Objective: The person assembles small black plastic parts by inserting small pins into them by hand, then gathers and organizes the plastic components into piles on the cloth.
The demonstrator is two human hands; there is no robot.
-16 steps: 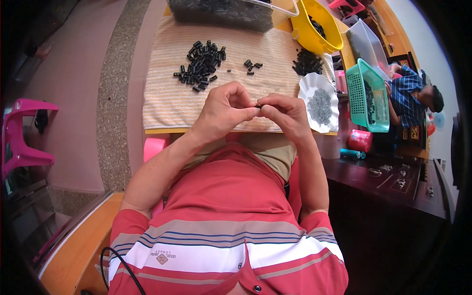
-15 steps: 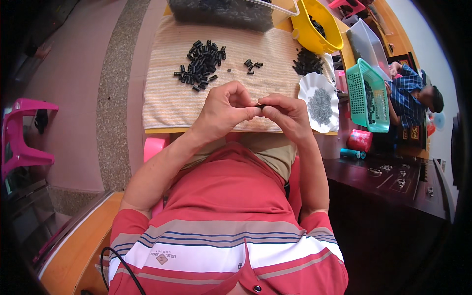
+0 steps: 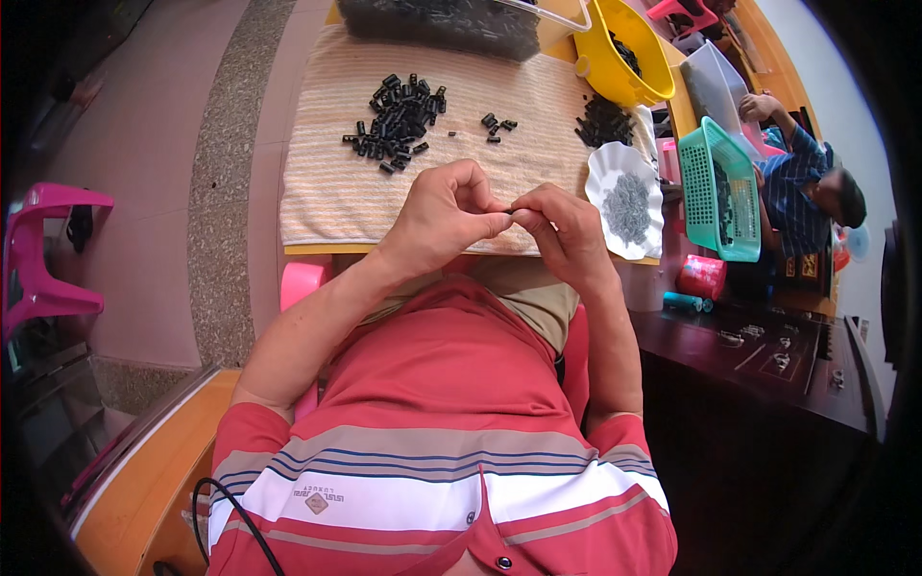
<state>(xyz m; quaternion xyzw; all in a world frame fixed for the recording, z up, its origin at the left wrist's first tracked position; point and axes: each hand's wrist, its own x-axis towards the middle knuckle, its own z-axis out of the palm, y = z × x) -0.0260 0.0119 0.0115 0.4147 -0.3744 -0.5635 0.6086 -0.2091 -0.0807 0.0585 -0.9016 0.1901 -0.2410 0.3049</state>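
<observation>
Fingertip to fingertip above the towel's near edge, my left hand (image 3: 444, 213) and my right hand (image 3: 565, 230) pinch a small black piece (image 3: 511, 211) between them. Most of the piece is hidden by the fingers. Beyond my left hand lies a heap of short black cylinders (image 3: 399, 123). Several more black cylinders (image 3: 496, 127) form a loose cluster just past the fingertips. To the right of my right hand, a white wavy-rimmed dish (image 3: 595, 175) holds small grey pieces (image 3: 629, 209). Another pile of black parts (image 3: 605, 122) lies behind that dish.
A striped towel (image 3: 322, 144) covers the table. At its far side stand a clear bin (image 3: 442, 29) of dark parts and a yellow basin (image 3: 648, 82). On the right are a green basket (image 3: 696, 192), a clear box (image 3: 715, 96) and a seated person (image 3: 797, 197). A pink stool (image 3: 48, 254) stands left.
My fingertips have closed further over the black piece, so less of it shows. The view has shifted slightly. At the right, the other person's hand has risen by the clear box.
</observation>
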